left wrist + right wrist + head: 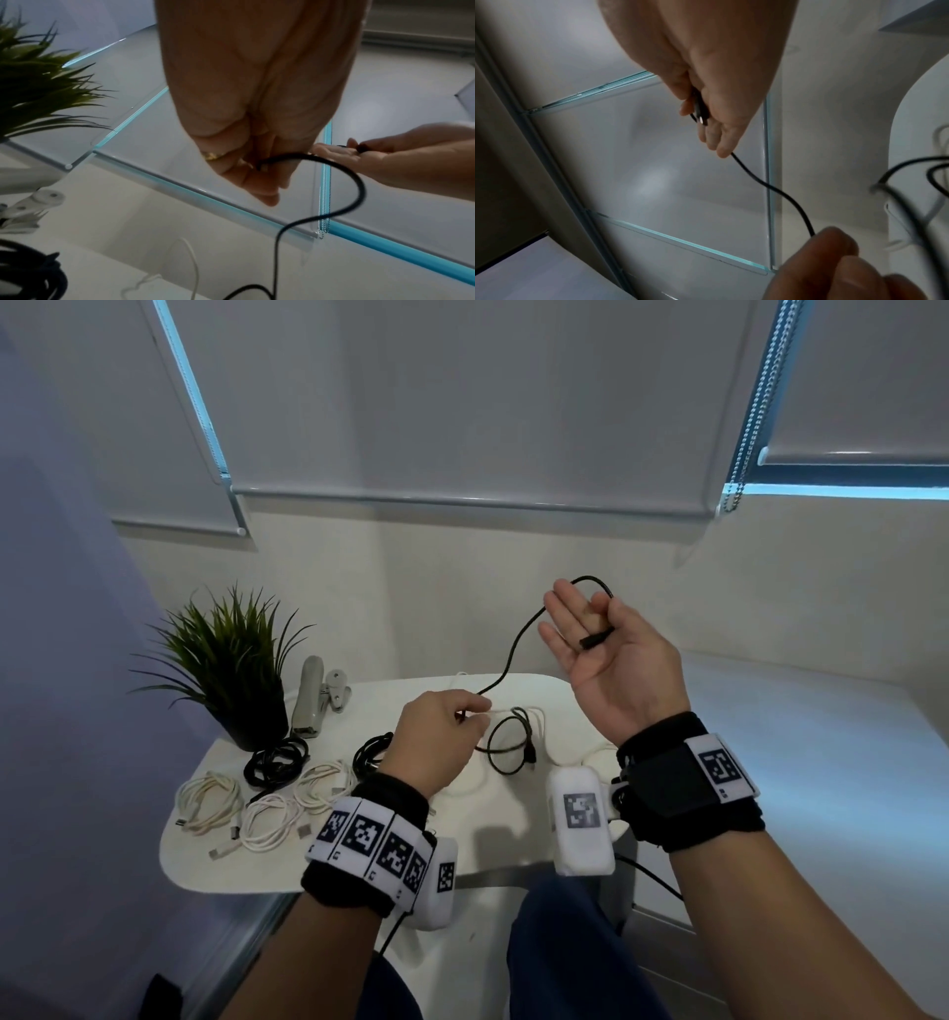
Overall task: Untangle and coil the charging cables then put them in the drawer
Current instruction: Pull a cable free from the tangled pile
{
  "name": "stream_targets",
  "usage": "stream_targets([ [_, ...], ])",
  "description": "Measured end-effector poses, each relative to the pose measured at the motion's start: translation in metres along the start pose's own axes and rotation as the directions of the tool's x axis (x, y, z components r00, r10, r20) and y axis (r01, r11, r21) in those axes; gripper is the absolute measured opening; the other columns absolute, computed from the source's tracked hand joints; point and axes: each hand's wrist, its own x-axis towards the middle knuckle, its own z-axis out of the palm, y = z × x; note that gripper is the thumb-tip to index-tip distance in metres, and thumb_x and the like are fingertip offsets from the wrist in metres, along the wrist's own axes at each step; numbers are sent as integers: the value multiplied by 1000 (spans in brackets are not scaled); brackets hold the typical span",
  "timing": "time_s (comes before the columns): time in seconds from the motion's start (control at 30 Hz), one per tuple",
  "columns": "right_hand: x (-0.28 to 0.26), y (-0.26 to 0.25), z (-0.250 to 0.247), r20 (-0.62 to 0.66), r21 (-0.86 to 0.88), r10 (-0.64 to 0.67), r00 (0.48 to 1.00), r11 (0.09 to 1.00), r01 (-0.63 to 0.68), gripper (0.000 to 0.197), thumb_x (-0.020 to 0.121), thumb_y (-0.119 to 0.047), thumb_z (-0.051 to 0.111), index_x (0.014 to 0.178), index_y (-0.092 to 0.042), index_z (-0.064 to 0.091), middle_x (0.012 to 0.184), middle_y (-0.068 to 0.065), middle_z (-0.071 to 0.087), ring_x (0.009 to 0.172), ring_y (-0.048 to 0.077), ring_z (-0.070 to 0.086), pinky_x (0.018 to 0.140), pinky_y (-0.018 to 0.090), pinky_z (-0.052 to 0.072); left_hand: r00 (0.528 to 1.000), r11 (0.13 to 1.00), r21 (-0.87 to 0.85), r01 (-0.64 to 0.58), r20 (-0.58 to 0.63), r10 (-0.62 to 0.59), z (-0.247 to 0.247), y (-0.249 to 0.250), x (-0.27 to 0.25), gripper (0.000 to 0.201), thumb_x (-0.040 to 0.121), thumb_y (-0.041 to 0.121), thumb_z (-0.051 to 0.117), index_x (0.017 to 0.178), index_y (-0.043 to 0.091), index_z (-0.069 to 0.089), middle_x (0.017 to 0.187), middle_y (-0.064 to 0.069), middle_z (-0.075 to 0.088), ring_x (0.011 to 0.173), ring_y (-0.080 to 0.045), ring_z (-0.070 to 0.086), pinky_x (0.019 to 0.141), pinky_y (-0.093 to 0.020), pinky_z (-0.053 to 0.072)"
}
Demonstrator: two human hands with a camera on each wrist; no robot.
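- R hand (pixel 613 649) is raised palm-up above the table (pixel 513 839), fingers fairly straight. Thumb presses the plug end of a black cable (pixel 513 649) against the palm.
- From the plug the cable loops up over the R fingertips, then drops in a slack curve to the L hand (pixel 441 737).
- L hand is lower, just above the tabletop. Thumb + forefinger pinch the cable mid-length; other fingers are curled in. A gold ring shows on one finger.
- Past the L hand the rest of the black cable lies on the table in a loose loop w/ its other plug at the end, just right of the L hand.
- A loose white cable (pixel 539 716) lies under and around that loop.
- Left part of the table: coiled white cables (pixel 210 801) in a group, plus 2 coiled black cables (pixel 274 760), one partly hidden behind the L wrist.
- Back left corner: potted plant (pixel 236 660) w/ a clip lamp (pixel 321 695) just beside it.
- Drawer: not in view.
- Both wrists carry black bands w/ marker tags.
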Motion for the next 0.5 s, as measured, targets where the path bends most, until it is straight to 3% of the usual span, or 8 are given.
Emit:
stream_targets([
  [0.1,1,1,-1,24,-29,-40,999,999,41,23,99,-12,38,87,-9,57,100,8,62,101,21,59,96,35,45,999,991,-127,-51,12,53,2,0,-2,18,88,10,60,96,26,57,84,0,71,78,-22,67,75,-35,53],
  [0.17,2,5,-2,32,-163,-85,996,983,89,19,98,-7,44,88,-8,60,98,2,58,95,14,56,94,30,44,998,991,-124,-47,39,52,3,2,-4,17,88,13,61,95,25,51,82,2,72,75,-17,68,76,-36,55],
  [0.23,2,9,-3,5,-370,-133,991,921,125,23,97,-5,47,83,-12,64,104,-6,59,104,6,56,93,24,43,995,996,-78,-42,82,48,4,1,-5,8,87,14,62,91,19,57,79,-1,72,68,-11,67,74,-38,54],
  [0.3,1,13,-5,17,-625,-212,977,760,176,23,96,-7,48,86,-15,67,104,-14,60,101,-3,55,90,16,41,989,998,-22,-57,136,60,3,1,-6,4,88,17,62,85,15,61,75,0,71,60,-6,64,66,-36,54],
  [0.4,-4,13,-9,163,-892,-235,958,380,245,21,99,-13,44,106,-10,64,97,-19,59,91,-18,51,84,-3,32,982,991,18,-133,134,130,1,2,-7,13,92,25,59,84,15,60,67,3,69,56,-3,60,61,-20,49],
  [0.43,-4,14,-11,208,-924,-204,957,278,260,22,99,-13,43,110,-8,62,99,-16,59,93,-15,52,82,-4,31,980,986,-2,-168,110,167,0,5,-8,14,92,26,58,83,15,59,66,3,68,56,-2,59,60,-16,47],
  [0.5,-6,16,-13,271,-951,-116,955,118,285,20,99,-11,43,106,-6,62,99,-10,61,98,3,58,83,4,35,970,971,-64,-232,54,236,1,11,-9,15,93,23,56,82,14,58,65,1,67,57,-2,58,60,-13,45],
])
